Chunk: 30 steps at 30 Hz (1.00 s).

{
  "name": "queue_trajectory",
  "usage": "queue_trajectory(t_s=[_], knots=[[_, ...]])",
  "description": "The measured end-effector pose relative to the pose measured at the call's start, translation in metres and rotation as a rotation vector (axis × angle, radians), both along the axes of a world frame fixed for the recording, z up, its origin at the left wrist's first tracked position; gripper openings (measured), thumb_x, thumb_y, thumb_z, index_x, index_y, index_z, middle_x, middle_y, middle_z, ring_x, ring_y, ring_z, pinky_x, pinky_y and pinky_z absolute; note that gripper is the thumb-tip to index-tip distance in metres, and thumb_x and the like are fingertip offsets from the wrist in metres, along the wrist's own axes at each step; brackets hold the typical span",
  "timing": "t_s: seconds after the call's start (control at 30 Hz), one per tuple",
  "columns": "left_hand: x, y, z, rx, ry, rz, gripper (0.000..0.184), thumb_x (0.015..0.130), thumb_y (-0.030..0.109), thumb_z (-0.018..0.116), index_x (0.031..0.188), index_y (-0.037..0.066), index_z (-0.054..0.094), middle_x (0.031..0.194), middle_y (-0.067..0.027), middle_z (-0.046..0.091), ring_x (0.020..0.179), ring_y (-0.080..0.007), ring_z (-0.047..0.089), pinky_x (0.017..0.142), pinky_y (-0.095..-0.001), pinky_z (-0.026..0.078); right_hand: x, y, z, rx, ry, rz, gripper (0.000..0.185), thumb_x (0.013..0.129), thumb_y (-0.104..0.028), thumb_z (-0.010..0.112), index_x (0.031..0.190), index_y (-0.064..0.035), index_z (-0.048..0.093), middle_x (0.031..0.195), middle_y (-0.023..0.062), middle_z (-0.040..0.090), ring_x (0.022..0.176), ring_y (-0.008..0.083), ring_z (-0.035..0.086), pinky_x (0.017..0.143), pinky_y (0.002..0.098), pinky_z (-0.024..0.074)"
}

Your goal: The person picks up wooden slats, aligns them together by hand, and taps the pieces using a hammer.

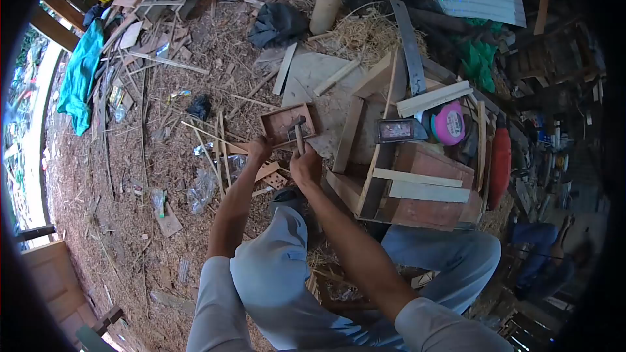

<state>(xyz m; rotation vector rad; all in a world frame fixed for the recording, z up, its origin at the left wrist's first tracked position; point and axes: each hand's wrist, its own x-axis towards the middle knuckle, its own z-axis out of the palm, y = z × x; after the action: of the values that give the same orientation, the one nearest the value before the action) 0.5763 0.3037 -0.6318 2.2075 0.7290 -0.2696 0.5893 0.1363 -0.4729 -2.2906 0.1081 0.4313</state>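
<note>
My right hand [305,164] is wrapped round the handle of a hammer [298,132], whose head is over a small, shallow wooden box frame [277,117]. At the near left corner of that frame, my left hand [259,148] is closed on its edge. The frame rests near a pale flat board [319,78] on the ground. Just below my hands lies a small wooden piece with dark holes [276,180].
To the right stands a wooden bench box [427,202] with loose slats, a pink roll [448,124] and a dark-framed tin [396,130]. Sawdust and scraps cover the ground. A dark bag [277,25] lies ahead. Another person [544,248] is at far right.
</note>
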Motion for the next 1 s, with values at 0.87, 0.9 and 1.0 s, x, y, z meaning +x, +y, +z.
queue_trajectory(t_s=[0.87, 0.9, 1.0], knots=[[0.111, -0.107, 0.452, 0.278, -0.353, -0.111, 0.032, 0.074, 0.029, 0.068, 0.077, -0.002, 0.069, 0.072, -0.0195, 0.067, 0.069, -0.0297, 0.068, 0.061, -0.0401, 0.054, 0.154, -0.188, 0.325, 0.154, -0.633, 0.053, 0.020, 0.082, -0.018, 0.062, 0.094, -0.0021, 0.062, 0.082, 0.0217, 0.065, 0.083, 0.0421, 0.062, 0.074, 0.0494, 0.0489], [0.119, -0.128, 0.445, 0.286, -0.374, -0.104, 0.032, 0.074, 0.028, 0.068, 0.077, -0.003, 0.068, 0.074, -0.0203, 0.067, 0.071, -0.0310, 0.068, 0.063, -0.0411, 0.054, 0.162, -0.199, 0.318, 0.150, -0.629, 0.058, 0.020, 0.082, -0.018, 0.062, 0.094, -0.0021, 0.062, 0.082, 0.0217, 0.065, 0.083, 0.0421, 0.062, 0.074, 0.0494, 0.0489], [0.152, -0.168, 0.402, 0.324, -0.441, 0.041, 0.032, 0.075, 0.027, 0.067, 0.080, -0.005, 0.066, 0.078, -0.0227, 0.066, 0.074, -0.0359, 0.067, 0.065, -0.0433, 0.054, 0.182, -0.217, 0.300, 0.035, -0.573, 0.138, 0.024, 0.085, -0.018, 0.062, 0.095, 0.0037, 0.060, 0.083, 0.0228, 0.063, 0.083, 0.0402, 0.062, 0.074, 0.0501, 0.0478]])
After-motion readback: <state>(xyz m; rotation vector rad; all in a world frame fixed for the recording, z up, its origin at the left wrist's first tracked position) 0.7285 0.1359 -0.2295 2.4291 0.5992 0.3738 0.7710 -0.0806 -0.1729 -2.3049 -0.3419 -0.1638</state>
